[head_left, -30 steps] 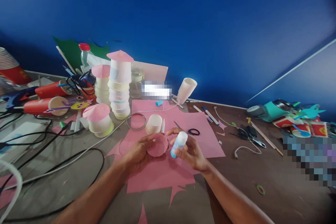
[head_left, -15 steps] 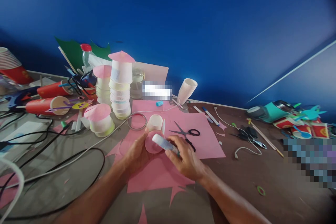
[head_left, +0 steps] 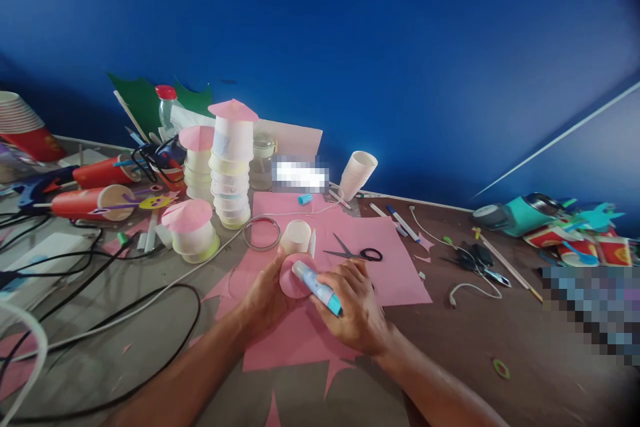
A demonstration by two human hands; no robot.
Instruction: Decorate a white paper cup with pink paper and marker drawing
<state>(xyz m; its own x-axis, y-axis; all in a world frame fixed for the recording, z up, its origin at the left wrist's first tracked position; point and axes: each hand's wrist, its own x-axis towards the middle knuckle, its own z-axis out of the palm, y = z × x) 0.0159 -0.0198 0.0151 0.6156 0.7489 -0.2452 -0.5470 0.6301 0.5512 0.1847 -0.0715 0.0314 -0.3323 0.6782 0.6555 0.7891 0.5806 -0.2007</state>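
Observation:
My left hand is closed on the edge of a small round pink paper piece. Gripped in my right hand is a glue stick with a blue base, its white uncapped end at the paper's face. A white paper cup stands just beyond my left fingers. Past my right hand lie black-handled scissors, partly covered by it. All this is over pink paper sheets, on which a blue cap also rests.
Left of the sheets stand white cup towers with pink paper tops. Cables loop across the left side. A leaning cup stack, markers, keys and a turquoise bottle lie along the back and right.
My right hand has turned the glue stick, so its blue base now shows and its tip sits lower against the pink paper. My left hand keeps its grip.

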